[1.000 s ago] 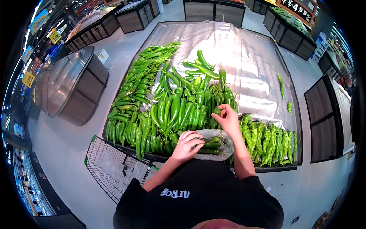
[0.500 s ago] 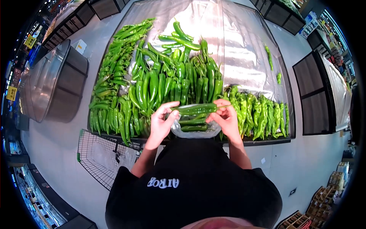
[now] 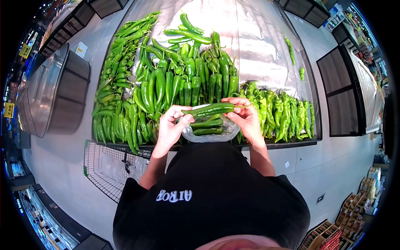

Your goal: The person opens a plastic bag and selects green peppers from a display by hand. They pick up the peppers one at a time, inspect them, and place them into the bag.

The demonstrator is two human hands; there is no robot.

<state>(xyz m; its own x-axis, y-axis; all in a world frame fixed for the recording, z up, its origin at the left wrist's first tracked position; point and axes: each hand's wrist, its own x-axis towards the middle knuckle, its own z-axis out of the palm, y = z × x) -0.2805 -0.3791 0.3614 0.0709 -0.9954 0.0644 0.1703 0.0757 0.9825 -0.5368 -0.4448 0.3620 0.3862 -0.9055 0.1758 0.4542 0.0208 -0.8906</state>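
Observation:
One long green pepper (image 3: pixel 210 110) is held level between my two hands, above an open clear plastic bag (image 3: pixel 208 137). My left hand (image 3: pixel 172 126) pinches its left end, with the thumb beside the bag's rim. At the stem end, the fingers and thumb of my right hand (image 3: pixel 243 116) are closed round the pepper. More green peppers (image 3: pixel 207 127) lie inside the bag. Rows of dark green peppers (image 3: pixel 160 89) sit on the display just beyond my hands, with lighter wrinkled peppers (image 3: pixel 285 121) to the right.
A wire shopping cart (image 3: pixel 109 171) stands at the display's lower left. The silver-lined display table (image 3: pixel 266 54) spreads out ahead. A metal tub (image 3: pixel 62 89) is on the left, and a dark-panelled stand (image 3: pixel 343 96) on the right. Shelves with boxes (image 3: pixel 350 216) are at the lower right.
The held pepper has risen slightly above the bag and tilts up a little more to the right. Both hands still hold it. The whole view has shifted slightly.

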